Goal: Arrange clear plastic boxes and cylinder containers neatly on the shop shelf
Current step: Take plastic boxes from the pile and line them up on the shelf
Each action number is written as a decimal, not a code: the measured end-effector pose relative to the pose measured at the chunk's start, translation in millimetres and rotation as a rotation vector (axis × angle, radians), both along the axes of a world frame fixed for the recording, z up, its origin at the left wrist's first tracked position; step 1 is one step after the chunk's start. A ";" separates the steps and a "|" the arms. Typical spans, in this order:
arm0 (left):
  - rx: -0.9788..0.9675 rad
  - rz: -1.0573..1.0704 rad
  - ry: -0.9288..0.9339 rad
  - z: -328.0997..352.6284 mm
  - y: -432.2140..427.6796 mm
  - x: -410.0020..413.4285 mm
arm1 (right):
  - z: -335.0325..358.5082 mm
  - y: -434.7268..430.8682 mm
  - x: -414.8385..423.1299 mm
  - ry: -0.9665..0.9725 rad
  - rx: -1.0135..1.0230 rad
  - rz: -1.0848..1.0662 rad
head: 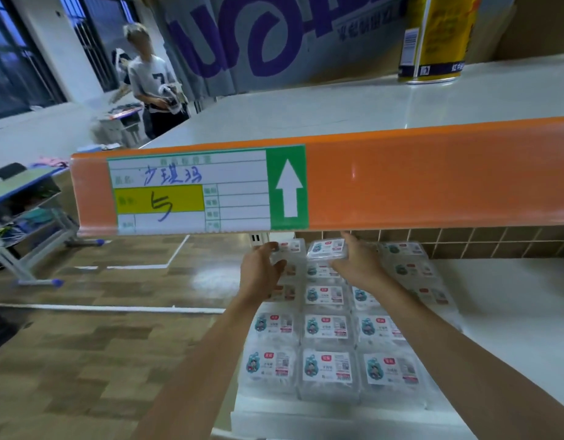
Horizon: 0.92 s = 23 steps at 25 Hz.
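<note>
Beneath the shelf lip — partly hidden — right hand seemingly grips a box.

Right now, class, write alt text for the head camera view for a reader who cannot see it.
The right hand grips a clear plastic box over rows of labelled boxes on the lower shelf, under an orange shelf edge. The left hand reaches in beside it.
</note>
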State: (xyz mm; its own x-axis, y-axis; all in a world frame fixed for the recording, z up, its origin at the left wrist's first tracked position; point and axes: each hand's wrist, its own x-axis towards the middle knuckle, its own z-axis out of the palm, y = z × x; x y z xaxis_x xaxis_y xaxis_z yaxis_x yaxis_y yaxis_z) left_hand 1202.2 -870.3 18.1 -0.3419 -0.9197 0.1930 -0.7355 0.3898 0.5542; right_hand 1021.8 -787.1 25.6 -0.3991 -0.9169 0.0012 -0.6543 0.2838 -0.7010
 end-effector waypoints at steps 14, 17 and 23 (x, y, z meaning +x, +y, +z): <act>-0.201 0.006 -0.157 -4.8 -14.3 0.2 | -9.5 -18.8 8.1 0.266 -0.046 -0.006; -0.210 0.040 -0.178 -7.6 -17.9 0.5 | -8.9 -21.6 10.0 0.276 -0.025 -0.039; -0.222 0.045 -0.218 -8.6 -18.6 -3.4 | -15.0 -26.1 10.7 0.269 -0.023 -0.049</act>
State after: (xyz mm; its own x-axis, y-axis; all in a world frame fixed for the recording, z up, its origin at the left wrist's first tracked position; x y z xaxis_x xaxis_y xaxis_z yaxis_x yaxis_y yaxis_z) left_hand 1198.8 -888.9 9.5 -0.3572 -0.8786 0.3171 -0.8470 0.4478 0.2866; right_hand 1032.5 -813.2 10.7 -0.4256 -0.8950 0.1335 -0.8037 0.3061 -0.5103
